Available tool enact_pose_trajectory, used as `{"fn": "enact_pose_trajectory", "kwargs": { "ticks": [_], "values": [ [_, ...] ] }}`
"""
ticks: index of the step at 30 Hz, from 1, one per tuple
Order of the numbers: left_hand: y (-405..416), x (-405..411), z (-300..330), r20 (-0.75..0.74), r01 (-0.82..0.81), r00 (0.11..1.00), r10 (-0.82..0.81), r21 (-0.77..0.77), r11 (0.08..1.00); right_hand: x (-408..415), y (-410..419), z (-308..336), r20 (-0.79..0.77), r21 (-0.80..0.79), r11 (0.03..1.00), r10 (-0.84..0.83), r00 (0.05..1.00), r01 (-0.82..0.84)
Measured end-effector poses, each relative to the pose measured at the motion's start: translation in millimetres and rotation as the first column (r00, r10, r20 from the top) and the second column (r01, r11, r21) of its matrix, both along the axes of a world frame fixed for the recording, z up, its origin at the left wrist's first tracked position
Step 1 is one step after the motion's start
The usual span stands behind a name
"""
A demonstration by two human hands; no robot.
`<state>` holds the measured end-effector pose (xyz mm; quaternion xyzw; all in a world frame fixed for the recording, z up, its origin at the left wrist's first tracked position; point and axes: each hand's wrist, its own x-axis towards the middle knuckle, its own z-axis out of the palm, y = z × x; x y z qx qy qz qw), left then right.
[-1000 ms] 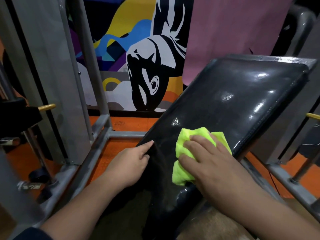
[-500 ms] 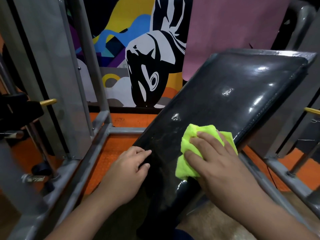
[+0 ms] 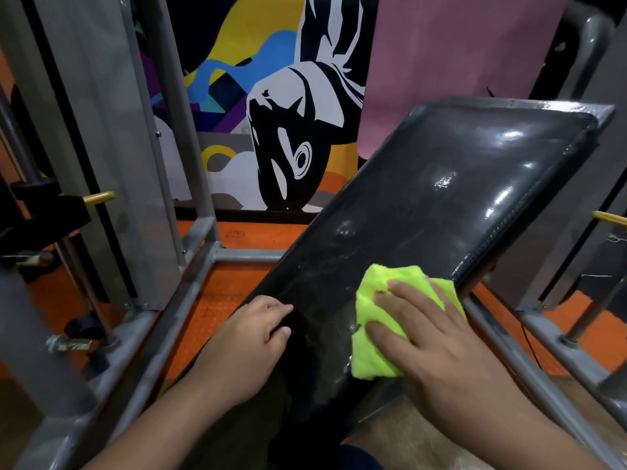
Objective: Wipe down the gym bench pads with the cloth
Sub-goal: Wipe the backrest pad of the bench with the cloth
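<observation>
Presently catalogued, all places given from the bench pad:

- Bench pad: black, glossy, inclined; upper end far right, lower end near the person. Dull smears show on its lower half; upper half shines.
- Cloth: yellow-green, bunched, lying on the pad's lower part toward its right edge.
- Right hand: flat on the cloth, fingers spread fairly wide and straight, pressing it to the pad.
- Left hand: at the pad's lower left edge, fingers loosely curled, tips touching the edge; holds nothing, apparently steadying.
- Grey frame rail: left of the pad, over orange floor.

Step judged: wiping the lower section. Next move likely calls for pushing the cloth up-slope, pressure kept even, across the smeared patch toward the upper end.
</observation>
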<state>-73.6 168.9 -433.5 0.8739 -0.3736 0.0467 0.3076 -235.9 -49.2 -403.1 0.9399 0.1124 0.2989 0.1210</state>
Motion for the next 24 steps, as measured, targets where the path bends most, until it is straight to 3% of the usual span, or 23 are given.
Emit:
{"fn": "enact_pose_trajectory", "kwargs": {
  "ticks": [3,7,11,15,19,24],
  "values": [
    [-2,3,-4,0.021,-0.026,0.999,0.026,0.029,0.999,7,7,0,0.005,0.020,0.999,-0.050,0.999,0.050],
    [-1,0,-4,0.013,0.005,1.000,-0.006,0.054,0.999,1,0,0,-0.026,-0.005,1.000,0.004,1.000,-0.004],
    [-2,6,-8,0.014,-0.006,1.000,0.005,0.054,0.999,16,11,9,-0.028,-0.004,0.996,-0.087,0.996,0.087],
    [0,8,-10,0.010,0.032,0.999,-0.033,0.072,0.997,14,10,9,-0.089,-0.073,0.997,0.015,0.996,-0.021],
    [0,12,-14,0.033,0.023,0.999,-0.025,0.076,0.997,28,19,17,-0.085,-0.072,0.995,-0.073,0.994,0.067],
    [3,8,-15,0.033,0.053,0.998,-0.056,0.088,0.995,26,15,17,-0.115,-0.115,0.993,0.003,0.993,-0.016]
  ]
}}
